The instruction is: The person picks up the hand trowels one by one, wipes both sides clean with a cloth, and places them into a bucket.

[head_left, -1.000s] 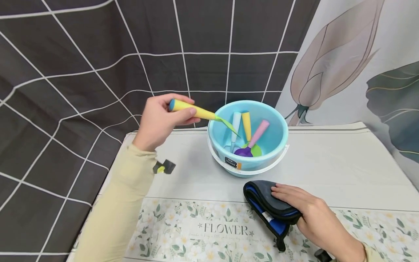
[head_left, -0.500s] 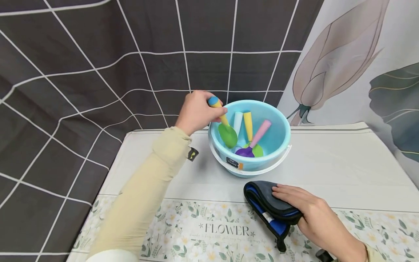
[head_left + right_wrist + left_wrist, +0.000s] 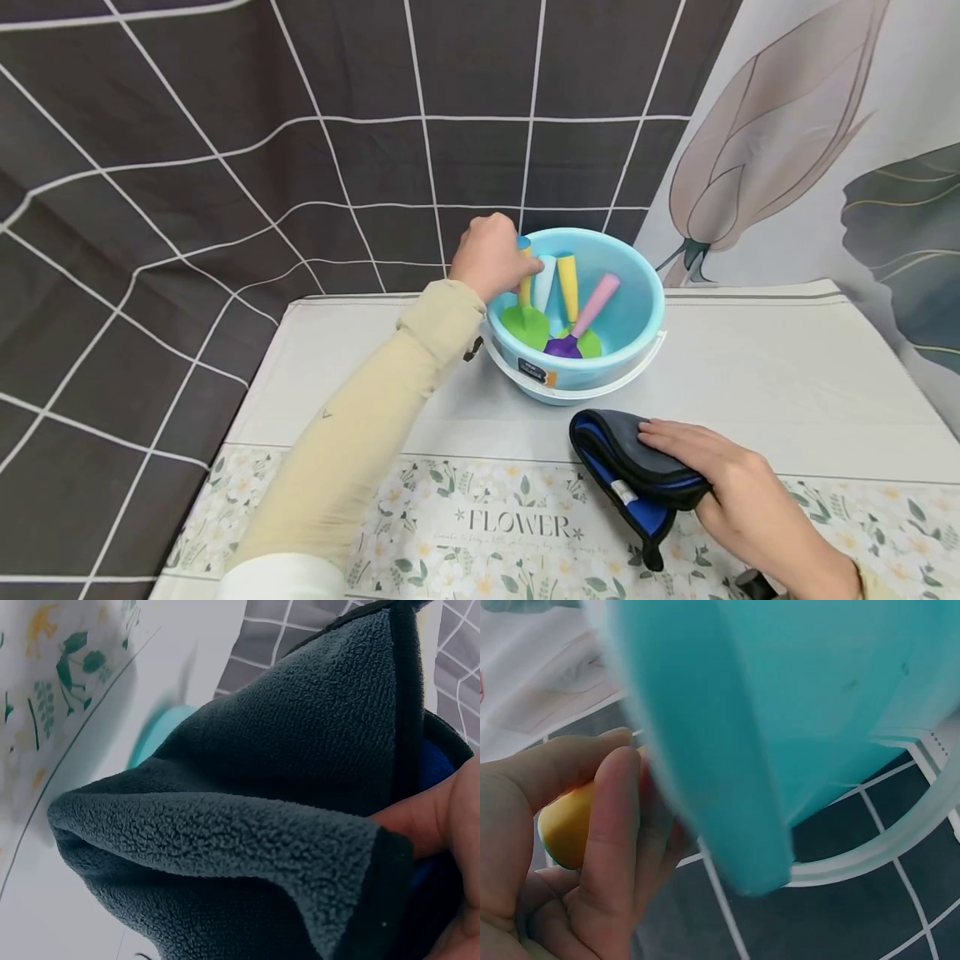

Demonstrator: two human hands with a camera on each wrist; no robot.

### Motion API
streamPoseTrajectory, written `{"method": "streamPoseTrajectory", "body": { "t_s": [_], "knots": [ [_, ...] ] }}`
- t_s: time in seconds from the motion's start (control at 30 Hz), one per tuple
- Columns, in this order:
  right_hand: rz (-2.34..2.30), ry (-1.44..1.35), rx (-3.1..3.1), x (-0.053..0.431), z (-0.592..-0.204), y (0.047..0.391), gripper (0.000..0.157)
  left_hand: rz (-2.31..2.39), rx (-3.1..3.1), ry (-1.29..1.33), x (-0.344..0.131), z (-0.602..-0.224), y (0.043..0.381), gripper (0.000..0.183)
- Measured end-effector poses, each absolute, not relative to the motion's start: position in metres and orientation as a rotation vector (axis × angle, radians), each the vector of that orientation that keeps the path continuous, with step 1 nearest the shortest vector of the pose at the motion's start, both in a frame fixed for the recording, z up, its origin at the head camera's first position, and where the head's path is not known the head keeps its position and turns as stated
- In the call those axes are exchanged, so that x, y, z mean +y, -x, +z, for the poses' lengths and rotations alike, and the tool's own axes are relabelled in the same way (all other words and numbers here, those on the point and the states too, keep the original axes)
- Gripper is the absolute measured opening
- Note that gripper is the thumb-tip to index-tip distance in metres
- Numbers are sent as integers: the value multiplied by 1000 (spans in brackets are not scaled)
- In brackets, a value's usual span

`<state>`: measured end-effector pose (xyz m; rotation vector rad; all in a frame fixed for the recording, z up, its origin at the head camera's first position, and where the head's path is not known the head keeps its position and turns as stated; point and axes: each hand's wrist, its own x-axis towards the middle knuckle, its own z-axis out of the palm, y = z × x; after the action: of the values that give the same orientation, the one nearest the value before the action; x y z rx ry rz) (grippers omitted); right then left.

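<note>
My left hand (image 3: 491, 258) is at the left rim of a light blue bucket (image 3: 573, 379), pinching the yellow handle of a toy shovel (image 3: 525, 327). Its green blade points down inside the bucket. In the left wrist view, thumb and fingers close round the yellow handle (image 3: 564, 831), beside the bucket's wall (image 3: 697, 742). Also in the bucket are a tool with a pink handle (image 3: 597, 302) and purple head, one with a yellow handle (image 3: 567, 287), and one with a light blue handle (image 3: 545, 279). My right hand (image 3: 757, 500) grips a folded grey-and-blue cloth (image 3: 637, 462).
A white cover with a floral band and the word FLOWER (image 3: 517, 523) lies over the table. The bucket's white carrying handle (image 3: 600, 390) hangs down in front. Behind stand a dark gridded curtain (image 3: 480, 67) and a pale leaf-patterned one (image 3: 780, 125).
My left hand has moved right with the toy shovel, which has swung blade-down into the bucket. My right hand and the cloth have shifted slightly right.
</note>
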<state>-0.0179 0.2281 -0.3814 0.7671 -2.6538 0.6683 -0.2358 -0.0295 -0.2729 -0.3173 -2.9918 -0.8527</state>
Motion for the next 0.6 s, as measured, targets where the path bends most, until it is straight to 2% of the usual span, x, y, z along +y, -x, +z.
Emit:
{"method": "streamPoseTrajectory", "body": {
  "t_s": [0.23, 0.43, 0.6],
  "knots": [
    [666, -605, -2658, 249, -383, 21, 83, -846, -3077, 292, -25, -286, 242, 24],
    [625, -455, -2716, 277, -378, 27, 76, -812, -3093, 295, -25, -292, 243, 19],
    [762, -290, -2836, 300, -376, 32, 66, -751, -3097, 322, -21, -295, 242, 15]
  ]
}}
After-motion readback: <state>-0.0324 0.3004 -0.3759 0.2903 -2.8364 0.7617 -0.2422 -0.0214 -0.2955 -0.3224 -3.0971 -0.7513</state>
